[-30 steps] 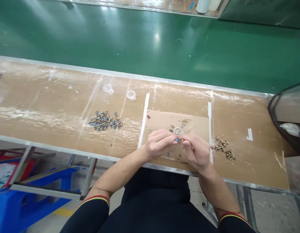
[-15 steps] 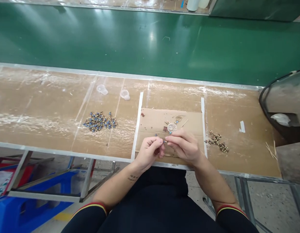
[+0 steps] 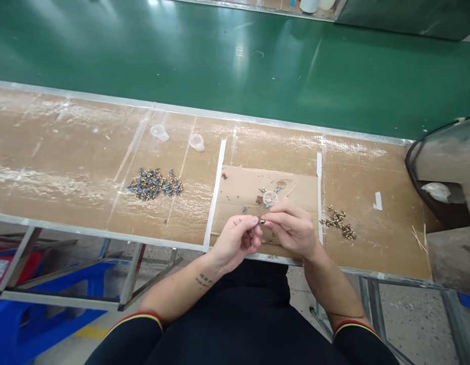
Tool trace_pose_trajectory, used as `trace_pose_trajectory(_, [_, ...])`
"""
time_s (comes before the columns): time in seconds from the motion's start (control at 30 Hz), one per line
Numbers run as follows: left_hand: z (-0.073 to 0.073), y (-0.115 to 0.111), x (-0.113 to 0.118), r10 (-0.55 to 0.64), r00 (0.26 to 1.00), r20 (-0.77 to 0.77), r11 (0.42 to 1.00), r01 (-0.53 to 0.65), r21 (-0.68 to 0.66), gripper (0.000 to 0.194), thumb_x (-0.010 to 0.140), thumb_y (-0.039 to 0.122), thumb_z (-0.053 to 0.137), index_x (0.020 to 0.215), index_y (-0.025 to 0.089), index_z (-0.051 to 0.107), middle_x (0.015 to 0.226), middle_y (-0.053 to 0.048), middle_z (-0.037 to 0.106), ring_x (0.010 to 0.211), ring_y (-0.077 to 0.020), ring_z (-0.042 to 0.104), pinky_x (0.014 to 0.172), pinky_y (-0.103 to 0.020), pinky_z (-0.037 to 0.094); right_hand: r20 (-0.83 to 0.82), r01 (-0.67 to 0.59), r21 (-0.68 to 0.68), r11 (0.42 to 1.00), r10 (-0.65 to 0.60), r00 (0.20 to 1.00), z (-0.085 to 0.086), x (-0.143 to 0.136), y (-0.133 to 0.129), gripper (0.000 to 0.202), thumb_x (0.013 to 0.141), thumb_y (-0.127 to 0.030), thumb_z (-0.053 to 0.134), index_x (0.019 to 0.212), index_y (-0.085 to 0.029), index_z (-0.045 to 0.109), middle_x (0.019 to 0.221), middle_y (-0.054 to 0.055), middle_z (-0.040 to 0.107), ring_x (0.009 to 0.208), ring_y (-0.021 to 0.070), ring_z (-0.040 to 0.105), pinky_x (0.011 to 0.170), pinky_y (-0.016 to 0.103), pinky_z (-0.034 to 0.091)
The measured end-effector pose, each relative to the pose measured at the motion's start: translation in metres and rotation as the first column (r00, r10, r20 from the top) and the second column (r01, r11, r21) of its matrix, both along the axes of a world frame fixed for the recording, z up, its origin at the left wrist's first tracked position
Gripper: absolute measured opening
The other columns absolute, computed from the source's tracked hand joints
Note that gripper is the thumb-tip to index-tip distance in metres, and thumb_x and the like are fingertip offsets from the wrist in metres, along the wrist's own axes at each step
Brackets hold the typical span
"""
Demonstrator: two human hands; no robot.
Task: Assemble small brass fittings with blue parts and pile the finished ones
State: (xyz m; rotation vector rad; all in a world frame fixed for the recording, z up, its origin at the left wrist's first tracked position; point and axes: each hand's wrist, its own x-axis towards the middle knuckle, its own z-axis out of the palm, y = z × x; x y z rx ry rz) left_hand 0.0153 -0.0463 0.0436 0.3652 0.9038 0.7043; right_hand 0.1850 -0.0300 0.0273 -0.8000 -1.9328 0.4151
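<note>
Between the fingertips of both hands is a small brass-coloured metal piece with blue on it; its exact kind is too small to make out. My left hand pinches its left end, and my right hand pinches its right end. Both hands are just above the near part of a cardboard sheet. Beyond my right fingers stands a small clear cup with thin items in it. A blue-and-brass piece lies on the sheet, and a thin stick rests right of the cup.
A pile of blue-and-brass pieces lies left, with two clear plastic cups behind it. Plain brass-coloured pieces are heaped right. Farther right are thin sticks and a grey machine housing. A green surface runs along the back.
The view has shifted slightly. Both hands stay together over the cardboard, and the piece between them shows more of its brass part. My left fingers have loosened a little below the pinch.
</note>
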Motion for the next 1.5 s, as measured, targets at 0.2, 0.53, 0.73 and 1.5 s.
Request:
trace_pose_trajectory(0.2, [-0.001, -0.004, -0.002, -0.046, 0.999, -0.019, 0.993, 0.048, 0.112, 0.045, 0.074, 0.054, 0.076, 0.06, 0.013, 0.063, 0.048, -0.001, 0.059, 0.041, -0.0084, 0.049, 0.043, -0.02, 0.039, -0.062, -0.06, -0.127, 0.99, 0.053, 0.997, 0.003, -0.001, -0.003, 0.01, 0.098, -0.016, 0.061, 0.092, -0.019, 0.068, 0.077, 0.003, 0.067, 0.069, 0.0144, 0.064, 0.059, 0.028, 0.053])
trace_pose_trajectory(0.53, [-0.018, -0.002, -0.007, 0.565, 0.753, -0.337, 0.095, 0.347, 0.933, 0.013, 0.103, 0.021, 0.055, 0.098, 0.015, 0.065, 0.078, -0.004, 0.071, 0.068, -0.0124, 0.064, 0.064, -0.023, 0.053, -0.266, -0.111, -0.255, 0.961, 0.041, 0.963, 0.003, -0.003, -0.009, 0.011, 0.101, -0.023, 0.059, 0.093, -0.021, 0.066, 0.075, 0.0, 0.065, 0.067, 0.0135, 0.06, 0.061, 0.027, 0.05])
trace_pose_trajectory(0.73, [-0.015, 0.008, -0.008, 0.585, 0.741, -0.329, -0.05, 0.438, 0.897, 0.014, 0.105, 0.019, 0.05, 0.098, 0.016, 0.061, 0.079, -0.004, 0.069, 0.065, -0.0124, 0.06, 0.061, -0.023, 0.052, -0.181, -0.153, -0.27, 0.951, 0.106, 0.978, 0.003, -0.002, -0.01, 0.02, 0.107, -0.026, 0.046, 0.093, -0.021, 0.06, 0.073, 0.0, 0.056, 0.066, 0.0138, 0.053, 0.06, 0.028, 0.045])
trace_pose_trajectory(1.5, [-0.009, 0.006, -0.024, 0.362, 0.822, -0.439, 0.004, 0.47, 0.883, 0.016, 0.102, 0.013, 0.048, 0.095, 0.018, 0.061, 0.073, -0.003, 0.065, 0.064, -0.0128, 0.06, 0.06, -0.023, 0.05, -0.11, -0.378, -0.403, 0.833, 0.366, 0.924, 0.015, 0.002, -0.007, 0.028, 0.111, -0.032, 0.031, 0.089, -0.023, 0.046, 0.076, 0.0, 0.048, 0.067, 0.0154, 0.046, 0.059, 0.029, 0.042])
